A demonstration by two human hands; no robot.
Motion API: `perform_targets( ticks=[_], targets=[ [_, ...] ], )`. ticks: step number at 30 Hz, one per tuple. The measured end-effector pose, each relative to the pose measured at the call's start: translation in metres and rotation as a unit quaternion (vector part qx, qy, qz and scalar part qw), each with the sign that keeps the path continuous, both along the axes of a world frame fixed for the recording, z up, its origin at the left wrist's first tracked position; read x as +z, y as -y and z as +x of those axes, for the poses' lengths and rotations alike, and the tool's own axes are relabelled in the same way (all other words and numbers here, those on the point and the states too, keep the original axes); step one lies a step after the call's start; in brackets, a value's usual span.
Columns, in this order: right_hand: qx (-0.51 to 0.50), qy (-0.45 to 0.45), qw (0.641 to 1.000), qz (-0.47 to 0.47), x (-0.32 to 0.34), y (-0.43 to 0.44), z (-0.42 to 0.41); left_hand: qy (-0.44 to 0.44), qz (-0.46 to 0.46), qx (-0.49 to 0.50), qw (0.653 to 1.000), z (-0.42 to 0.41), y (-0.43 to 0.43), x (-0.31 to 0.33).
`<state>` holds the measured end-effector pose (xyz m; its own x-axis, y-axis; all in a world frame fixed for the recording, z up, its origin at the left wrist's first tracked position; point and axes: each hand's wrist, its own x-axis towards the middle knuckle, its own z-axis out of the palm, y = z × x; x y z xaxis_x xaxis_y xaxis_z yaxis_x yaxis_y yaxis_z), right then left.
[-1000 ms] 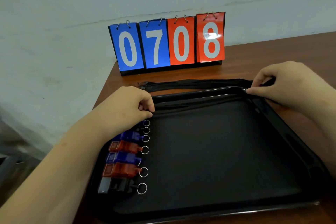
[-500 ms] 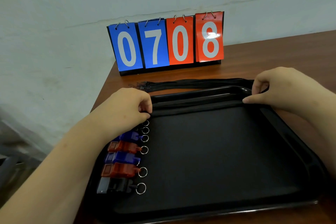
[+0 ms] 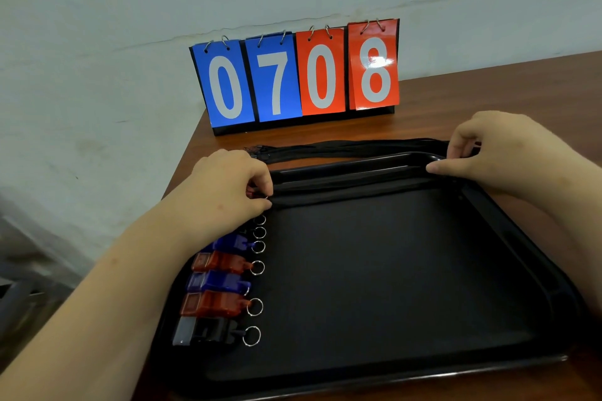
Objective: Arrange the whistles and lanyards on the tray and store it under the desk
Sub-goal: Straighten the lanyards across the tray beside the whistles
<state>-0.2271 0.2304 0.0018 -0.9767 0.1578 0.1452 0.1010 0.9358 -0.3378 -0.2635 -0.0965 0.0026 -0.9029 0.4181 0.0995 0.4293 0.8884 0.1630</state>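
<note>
A black tray (image 3: 391, 378) lies on the wooden desk (image 3: 495, 98). Down its left side runs a column of several whistles (image 3: 218, 303) in blue, red and black, each with a metal ring. One black lanyard (image 3: 351, 194) lies stretched across the tray's far end. My left hand (image 3: 224, 192) pinches its left end just above the top whistles, hiding them. My right hand (image 3: 498, 150) pinches its right end at the tray's far right corner. A bundle of more black lanyards (image 3: 351, 147) lies on the desk right behind the tray.
A flip scoreboard (image 3: 293, 81) reading 0708 stands at the back of the desk against the pale wall. The desk's left edge runs close beside the tray. Grey metal framing shows low on the left, off the desk.
Both hands lowered the stretched lanyard from over the far rim down into the tray's far end. The right hand came in toward the far right corner. The whistles stayed put.
</note>
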Motion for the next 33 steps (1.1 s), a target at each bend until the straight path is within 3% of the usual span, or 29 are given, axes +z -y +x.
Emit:
perform_targets(
  ticks=[8, 19, 26, 33],
  targets=[
    [0.046, -0.054, 0.997, -0.013, -0.003, 0.006, -0.001, -0.049, 0.003, 0.018, 0.999, 0.003, -0.003, 0.003],
    [0.129, -0.064, 0.989, -0.037, -0.006, 0.018, -0.001, -0.063, 0.116, 0.045, 0.99, -0.009, -0.006, 0.023],
    [0.128, -0.068, 0.987, -0.065, -0.01, 0.014, -0.003, 0.003, -0.027, 0.033, 0.999, -0.054, -0.037, 0.03],
    [0.129, -0.077, 0.985, -0.083, -0.011, 0.013, -0.005, 0.017, -0.115, 0.027, 0.993, -0.091, -0.045, 0.011]
  ],
)
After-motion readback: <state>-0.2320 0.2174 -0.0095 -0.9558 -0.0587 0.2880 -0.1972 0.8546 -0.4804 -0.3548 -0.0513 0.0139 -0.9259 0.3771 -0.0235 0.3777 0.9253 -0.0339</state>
